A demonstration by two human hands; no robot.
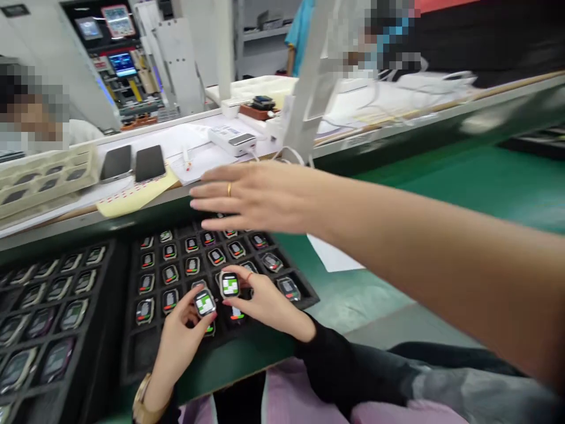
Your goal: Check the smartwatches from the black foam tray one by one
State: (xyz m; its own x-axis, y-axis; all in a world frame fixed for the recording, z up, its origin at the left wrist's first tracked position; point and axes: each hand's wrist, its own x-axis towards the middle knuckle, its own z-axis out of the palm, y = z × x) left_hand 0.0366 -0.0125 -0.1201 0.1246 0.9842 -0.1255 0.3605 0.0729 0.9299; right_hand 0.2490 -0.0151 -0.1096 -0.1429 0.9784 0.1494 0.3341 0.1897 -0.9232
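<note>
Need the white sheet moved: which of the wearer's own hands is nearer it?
Right. The right hand, holding a watch, is just left of the sheet; the left hand, with another watch, is farther left.

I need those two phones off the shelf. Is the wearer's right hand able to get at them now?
Probably yes: the right hand hovers open and empty, with nothing between it and the phones.

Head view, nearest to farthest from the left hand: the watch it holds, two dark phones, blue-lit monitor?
1. Held watch, in the left hand itself.
2. Dark phones, on the ledge behind.
3. Blue-lit monitor, far back left.
</note>
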